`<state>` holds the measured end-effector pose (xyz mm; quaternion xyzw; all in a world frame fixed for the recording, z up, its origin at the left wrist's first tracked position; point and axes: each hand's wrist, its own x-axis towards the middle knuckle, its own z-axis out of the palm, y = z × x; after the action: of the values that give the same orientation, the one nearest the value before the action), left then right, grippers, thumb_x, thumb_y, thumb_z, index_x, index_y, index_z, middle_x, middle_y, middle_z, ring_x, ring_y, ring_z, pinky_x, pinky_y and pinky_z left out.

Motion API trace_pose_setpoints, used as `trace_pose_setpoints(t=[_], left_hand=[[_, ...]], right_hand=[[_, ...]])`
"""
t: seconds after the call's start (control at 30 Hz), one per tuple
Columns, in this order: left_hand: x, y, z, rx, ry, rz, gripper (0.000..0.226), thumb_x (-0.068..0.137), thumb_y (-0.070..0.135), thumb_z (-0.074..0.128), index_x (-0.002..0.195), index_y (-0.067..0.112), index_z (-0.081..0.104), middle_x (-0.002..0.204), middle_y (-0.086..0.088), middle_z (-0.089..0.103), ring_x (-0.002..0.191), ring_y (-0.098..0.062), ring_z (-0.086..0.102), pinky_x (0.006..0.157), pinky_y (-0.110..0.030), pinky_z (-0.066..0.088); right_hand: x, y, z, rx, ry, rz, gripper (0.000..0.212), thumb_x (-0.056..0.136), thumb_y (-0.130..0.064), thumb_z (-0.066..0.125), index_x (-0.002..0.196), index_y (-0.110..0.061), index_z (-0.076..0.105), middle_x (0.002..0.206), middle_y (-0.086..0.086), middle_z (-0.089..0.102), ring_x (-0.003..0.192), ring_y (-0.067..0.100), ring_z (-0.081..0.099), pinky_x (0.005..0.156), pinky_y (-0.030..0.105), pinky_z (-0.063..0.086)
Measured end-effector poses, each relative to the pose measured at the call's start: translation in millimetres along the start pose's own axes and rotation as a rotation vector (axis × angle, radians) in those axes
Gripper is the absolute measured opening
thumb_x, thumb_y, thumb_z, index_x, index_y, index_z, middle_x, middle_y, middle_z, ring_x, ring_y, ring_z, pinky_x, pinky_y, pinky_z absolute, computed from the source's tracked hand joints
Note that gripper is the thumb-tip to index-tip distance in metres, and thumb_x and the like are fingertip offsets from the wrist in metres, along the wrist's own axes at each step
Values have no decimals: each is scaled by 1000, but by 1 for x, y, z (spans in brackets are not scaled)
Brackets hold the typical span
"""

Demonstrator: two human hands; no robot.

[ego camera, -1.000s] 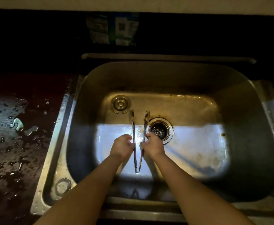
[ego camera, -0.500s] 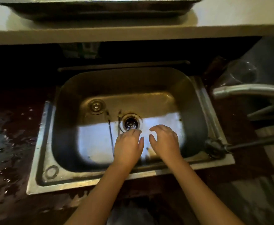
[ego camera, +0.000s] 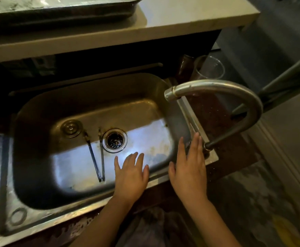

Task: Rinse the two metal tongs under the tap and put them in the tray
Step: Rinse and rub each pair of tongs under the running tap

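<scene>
1. Tongs (ego camera: pixel 97 157) lie on the floor of the sink (ego camera: pixel 38 175), untouched; only this one pair is visible, and I cannot tell where the second is.
2. Taking the drain (ego camera: pixel 116 140) as landmark: the left hand (ego camera: pixel 130 173) hovers just on the near side of it, fingers spread wide and empty, over the sink's near wall.
3. Right hand (ego camera: pixel 189 168), also flat, open and holding nothing, sits well to the right of the drain at the sink's rim, fingertips close to the base of the tap (ego camera: pixel 216 90).
4. From the drain, the tongs lie just to the left. Their long axis runs near to far, joined end toward the person, the two tips splayed away beside the drain.
5. Left hand is the nearer one to the tongs, a short reach leftward to the joined end. The right looks placed to work the tap, which shows no water running.
6. Farthest from the drain, the tray (ego camera: pixel 62 13) stands on the raised bench (ego camera: pixel 181 18) behind the sink.
</scene>
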<state>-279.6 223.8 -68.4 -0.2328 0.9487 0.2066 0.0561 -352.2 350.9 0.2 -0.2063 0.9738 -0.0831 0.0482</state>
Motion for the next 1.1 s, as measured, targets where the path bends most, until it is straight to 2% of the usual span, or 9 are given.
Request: trace_pose_setpoints(t=[0.1, 0.3, 0.5, 0.7, 0.8, 0.87, 0.9, 0.97, 1.1], left_hand=[[0, -2, 2, 4, -1, -19, 48, 92, 40, 31, 137, 23, 38, 143, 0, 46, 135, -17, 36, 115, -52, 2], [-1, -2, 1, 5, -7, -33, 50, 92, 43, 27, 139, 25, 34, 145, 1, 43, 136, -15, 34, 115, -51, -2], [-2, -3, 2, -28, 4, -27, 49, 92, 41, 29, 137, 24, 36, 143, 1, 45, 133, -14, 38, 115, -51, -1], [-1, -6, 3, -61, 2, -39, 50, 92, 42, 29, 137, 23, 35, 144, 1, 44, 134, -14, 36, 115, -49, 0], [2, -9, 2, -166, -32, -31, 49, 92, 41, 33, 138, 24, 33, 146, 1, 41, 134, -14, 36, 115, -45, 11], [7, -21, -6, -343, -34, -96, 47, 90, 37, 43, 135, 24, 38, 141, 1, 47, 125, -16, 47, 107, -37, 32], [12, -32, -12, -394, 1, -137, 44, 89, 35, 47, 132, 25, 43, 136, 0, 52, 117, -16, 53, 98, -34, 40], [22, -62, -26, -331, 73, -156, 38, 88, 30, 51, 125, 24, 49, 127, -1, 58, 108, -17, 57, 86, -31, 47], [40, -126, -43, -67, 78, -89, 37, 85, 23, 56, 121, 16, 52, 122, -9, 57, 112, -26, 53, 83, -36, 48]], right_hand=[[1, -1, 6, -5, -6, 7, 76, 85, -25, 59, 145, -3, 18, 154, 28, -7, 143, 37, -9, 113, 44, 22], [20, 4, 8, -26, -38, 12, 77, 88, -30, 53, 145, 1, 11, 149, 25, -24, 140, 36, -20, 115, 41, 9], [29, 8, 3, -2, -41, 34, 76, 88, -35, 52, 146, -4, 13, 155, 26, -10, 145, 36, -6, 116, 43, 17], [31, 3, -2, -12, -75, 28, 72, 88, -33, 53, 146, -8, 19, 156, 25, -9, 145, 35, -7, 116, 45, 16], [29, -5, -2, -5, 35, -22, 59, 83, -26, 61, 136, -9, 42, 151, 27, 23, 143, 39, 15, 112, 51, 22], [30, -19, 4, 46, 46, -95, 43, 78, -22, 65, 119, -11, 58, 133, 21, 52, 128, 37, 44, 101, 50, 37], [33, -29, 8, 105, -11, -133, 34, 79, -22, 65, 111, -12, 62, 122, 16, 59, 116, 33, 54, 94, 44, 43], [45, -54, 24, 225, -174, -202, 27, 83, -24, 60, 109, -15, 62, 114, 9, 61, 104, 26, 58, 83, 34, 46], [76, -110, 77, 148, -341, -475, 43, 88, -27, 53, 130, -19, 46, 130, 7, 49, 113, 27, 52, 83, 34, 48]])
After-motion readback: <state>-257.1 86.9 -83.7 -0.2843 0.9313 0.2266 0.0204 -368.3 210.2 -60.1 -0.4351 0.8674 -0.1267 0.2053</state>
